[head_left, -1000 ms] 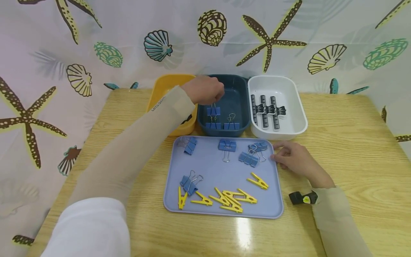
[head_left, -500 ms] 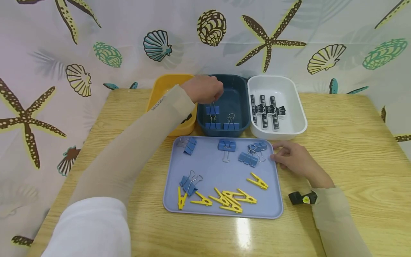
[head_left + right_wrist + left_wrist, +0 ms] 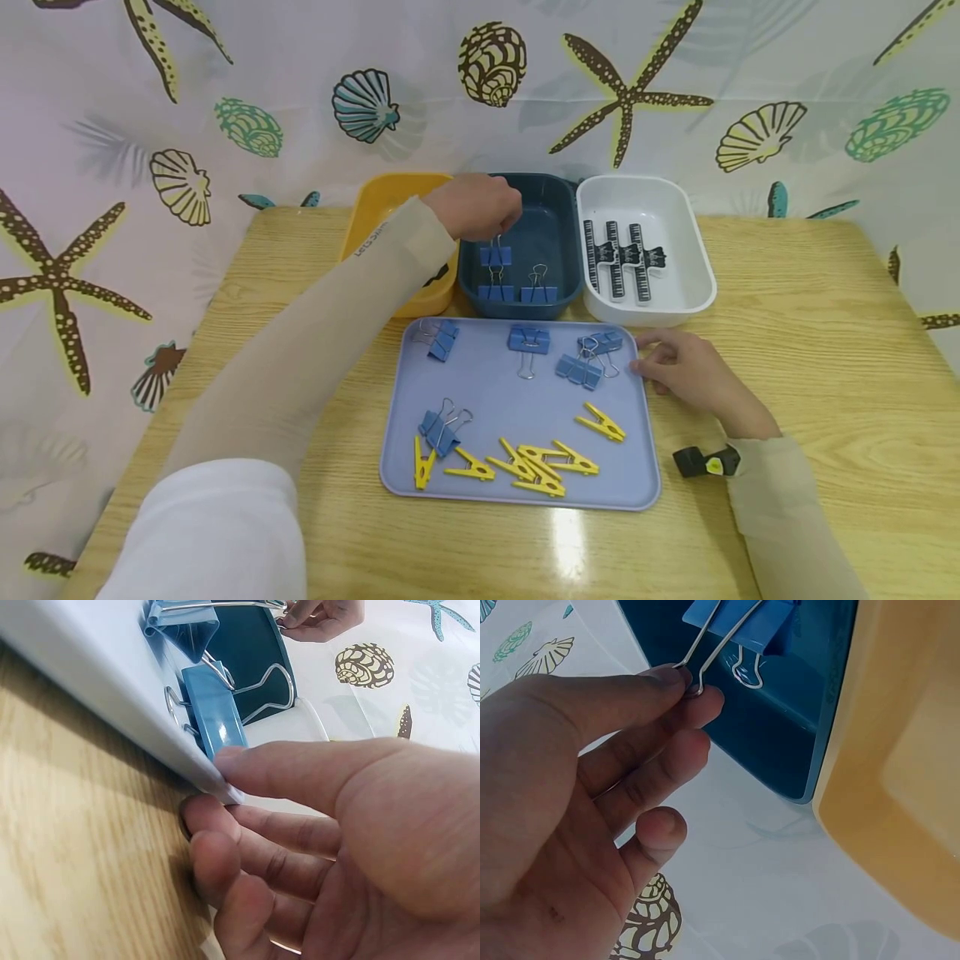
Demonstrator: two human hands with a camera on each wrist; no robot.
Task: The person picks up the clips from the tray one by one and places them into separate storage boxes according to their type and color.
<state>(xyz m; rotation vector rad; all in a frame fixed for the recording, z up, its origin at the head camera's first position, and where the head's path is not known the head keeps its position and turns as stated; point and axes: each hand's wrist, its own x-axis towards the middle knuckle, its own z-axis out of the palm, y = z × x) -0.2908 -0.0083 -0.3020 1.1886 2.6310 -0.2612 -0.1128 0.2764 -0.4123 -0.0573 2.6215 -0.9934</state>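
Note:
Over the dark blue bin (image 3: 551, 225), my left hand (image 3: 478, 207) pinches the wire handles of a blue binder clip (image 3: 742, 622) between thumb and fingertips. Two more blue binder clips, one of them the front right clip (image 3: 538, 294), stand in that bin with handles up. My right hand (image 3: 693, 375) grips the right rim of the lavender tray (image 3: 487, 375), thumb on top and fingers curled below the edge. Beside the thumb, on the tray, lies a blue binder clip (image 3: 214, 705). Several other blue clips and yellow clothespins (image 3: 540, 467) are spread over the tray.
Left of the blue bin is a yellow bin (image 3: 367, 208), partly covered by my left forearm, with something black inside. On the right, a white bin (image 3: 693, 283) holds black-and-white piano-key clips (image 3: 637, 258). A shell-patterned cloth (image 3: 300, 67) hangs behind the wooden table (image 3: 810, 317).

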